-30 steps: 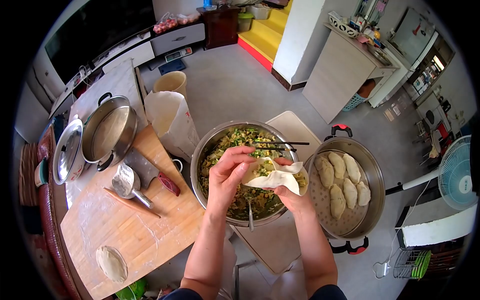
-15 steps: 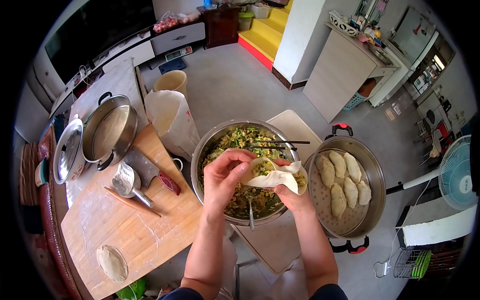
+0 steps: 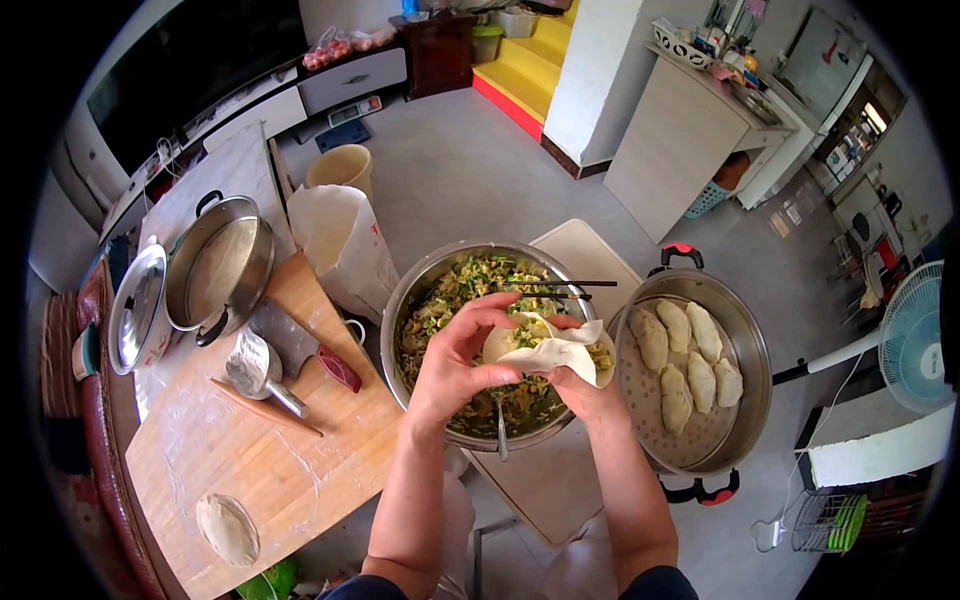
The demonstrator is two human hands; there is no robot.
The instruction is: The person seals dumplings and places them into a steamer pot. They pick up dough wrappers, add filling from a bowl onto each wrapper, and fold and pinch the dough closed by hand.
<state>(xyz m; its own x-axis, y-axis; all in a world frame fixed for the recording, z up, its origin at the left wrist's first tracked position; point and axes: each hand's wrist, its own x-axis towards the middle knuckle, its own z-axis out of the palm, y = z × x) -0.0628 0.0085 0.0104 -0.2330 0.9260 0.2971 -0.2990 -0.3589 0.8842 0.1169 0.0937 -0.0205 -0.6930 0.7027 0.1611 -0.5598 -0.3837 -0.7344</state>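
Observation:
A partly folded dumpling [image 3: 550, 357] is held above the filling bowl, its white dough pleated along the near right side and green-and-yellow filling showing inside. My left hand [image 3: 455, 360] curves round its left side, thumb at the near edge and fingers at the far edge. On the right, my right hand [image 3: 590, 390] grips the pleated dough, thumb in front, other fingers partly hidden behind. Beneath both hands is the metal bowl [image 3: 400, 290] of chopped filling [image 3: 470, 285]. A pair of dark chopsticks [image 3: 565, 284] lies across it, and a spoon [image 3: 502, 435] stands in it.
Several finished dumplings [image 3: 675, 400] sit in a steamer pot [image 3: 755, 400] at right. The floury wooden board [image 3: 180, 440] holds a dough piece [image 3: 227, 528], rolling pin [image 3: 265, 407], metal scoop [image 3: 255, 370] and cleaver [image 3: 285, 335]. A fan [image 3: 915, 340] stands far right.
My left thumb and fingers have spread apart from a pinch at the dough's left edge to a wider hold round it. My right hand keeps its grip.

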